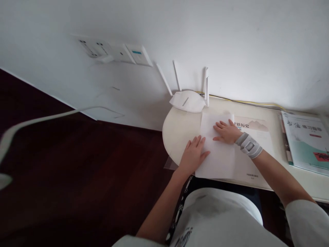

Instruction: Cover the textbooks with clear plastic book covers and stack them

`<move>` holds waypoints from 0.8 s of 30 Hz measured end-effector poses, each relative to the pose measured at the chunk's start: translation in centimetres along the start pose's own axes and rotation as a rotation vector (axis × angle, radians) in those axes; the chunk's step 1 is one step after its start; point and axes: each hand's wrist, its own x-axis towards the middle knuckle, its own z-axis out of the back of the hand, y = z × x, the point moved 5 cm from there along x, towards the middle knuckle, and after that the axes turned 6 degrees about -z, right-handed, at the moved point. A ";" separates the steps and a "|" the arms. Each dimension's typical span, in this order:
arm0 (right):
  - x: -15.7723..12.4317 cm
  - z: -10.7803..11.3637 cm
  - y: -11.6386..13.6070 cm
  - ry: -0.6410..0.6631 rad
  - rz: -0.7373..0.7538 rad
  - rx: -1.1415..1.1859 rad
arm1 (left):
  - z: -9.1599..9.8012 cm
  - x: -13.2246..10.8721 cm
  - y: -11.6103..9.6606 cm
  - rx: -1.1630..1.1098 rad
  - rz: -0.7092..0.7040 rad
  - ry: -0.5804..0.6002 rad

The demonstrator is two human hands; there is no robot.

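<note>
A blank white sheet (218,161) lies over the left part of a book's page (250,161), which carries printed Chinese characters and a pale mountain picture. Whether the sheet belongs to the book I cannot tell. My left hand (194,154) rests at the sheet's left edge, fingers spread and pointing away from me. Higher up, my right hand (226,132) lies flat with fingers apart, near the line where sheet and printed page meet. A grey band with a buckle-like piece circles my right wrist. Neither hand grips anything.
On the cream tabletop (177,130) a white router (189,101) with upright antennas stands against the wall. Black and yellow cables run along the back. Stacked books (305,140) lie at right. Clear plastic (170,163) juts past the left edge. Wall sockets (94,48) and a white cable (51,115) are at left.
</note>
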 end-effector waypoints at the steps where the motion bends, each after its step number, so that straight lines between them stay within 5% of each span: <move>1: 0.2 0.2 0.1 0.002 -0.020 -0.009 | -0.2 -0.5 -0.1 0.001 0.000 0.025; 5: -1.6 1.1 2.4 -0.124 -0.068 -0.071 | -0.6 -1.3 0.1 -0.048 0.029 0.056; 11: -8.0 -0.9 9.0 -0.174 0.217 0.000 | -0.1 -0.8 0.3 -0.168 0.019 -0.008; 19: -8.1 -1.9 9.1 -0.171 0.119 -0.007 | 2.0 -3.2 -0.1 -0.212 0.019 0.031; 24: -8.0 -2.3 9.7 -0.230 0.030 -0.025 | 3.2 -4.5 -0.6 -0.225 0.077 -0.061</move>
